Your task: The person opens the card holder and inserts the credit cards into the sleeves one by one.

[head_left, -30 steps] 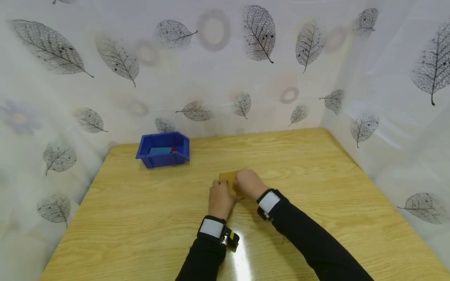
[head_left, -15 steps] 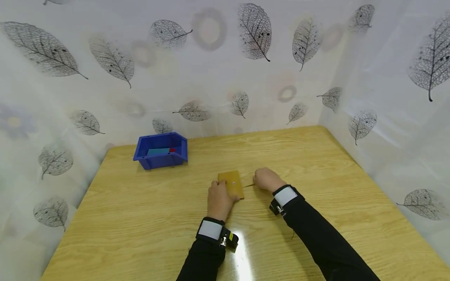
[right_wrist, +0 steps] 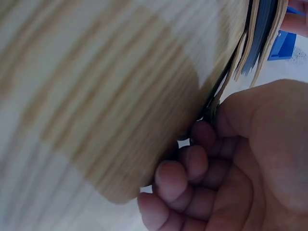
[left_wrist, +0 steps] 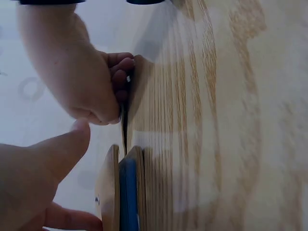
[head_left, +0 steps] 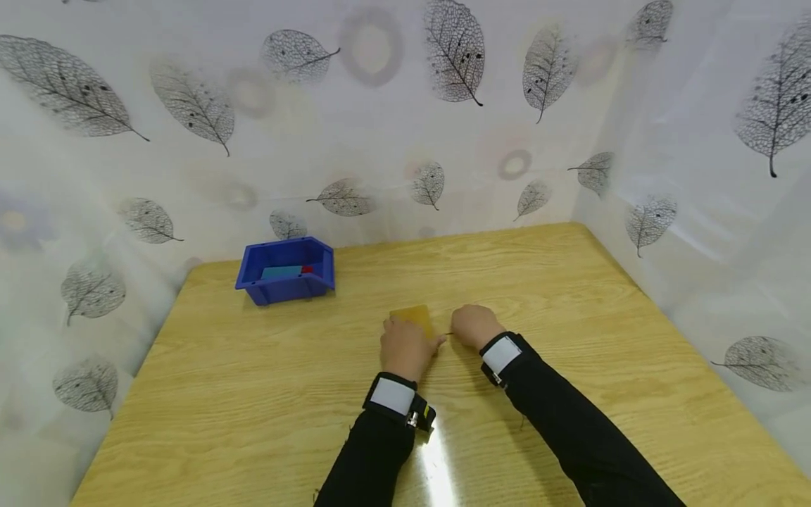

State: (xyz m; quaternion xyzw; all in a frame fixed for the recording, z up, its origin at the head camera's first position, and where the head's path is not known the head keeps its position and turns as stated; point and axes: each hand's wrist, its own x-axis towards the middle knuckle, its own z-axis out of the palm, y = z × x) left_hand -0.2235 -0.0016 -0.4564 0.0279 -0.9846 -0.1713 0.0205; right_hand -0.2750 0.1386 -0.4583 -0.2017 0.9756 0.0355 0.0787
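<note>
A small tan booklet-like case lies on the table near the middle. In the left wrist view, its covers stand slightly apart with blue layers between them; a small metal stud shows on the top one. My left hand rests over the case, its fingers on the cover and the thumb stretched out toward the right. From the case runs a thin strap to my right hand, which pinches its end just above the table. The other right fingers are curled beneath.
At the back left of the wooden table stands a blue bin holding a teal flat item and a small red item. A leaf-patterned curtain borders the back and sides.
My right hand has moved from over the case out to its right, drawing the strap out. My left hand has slid further over the cover, and its thumb has left the lower edge.
</note>
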